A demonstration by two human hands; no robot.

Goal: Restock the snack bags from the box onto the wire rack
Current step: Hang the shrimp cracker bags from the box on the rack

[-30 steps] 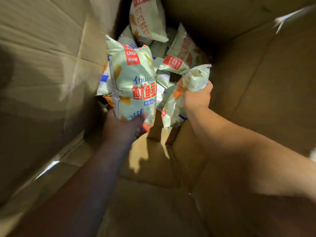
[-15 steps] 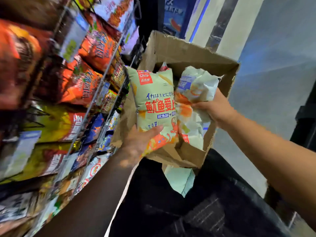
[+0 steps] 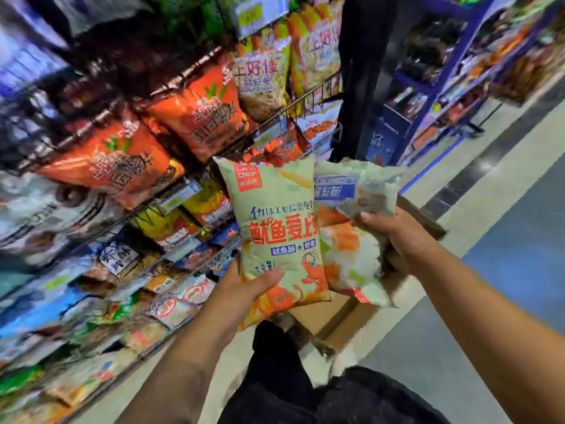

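A shop aisle is shown, with a pale tiled floor on the right and a tall wire rack on the left; much of the rack is blurred. The fingers of the left hand are curled round the lower left corner of a pale green snack bag, the thumb being laid across its printed front near the bottom edge. This bag is held upright with its red logo patch at the top and its front turned to the camera, just off the rack's front edge at about mid height. The fingers of the right hand are closed on a crumpled bundle of pale green bags, gripped near the middle from the right; whether one bag or two are held cannot be told. The bundle is pressed against the right edge of the upright bag. Below and behind both hands a cardboard box is seen, with part of its rim showing past the right wrist. On the rack's upper shelves orange snack bags are stacked leaning forward, and yellow ones are set at the shelf's right end. Blue shelving is seen across the aisle, and dark trousers at the bottom edge.
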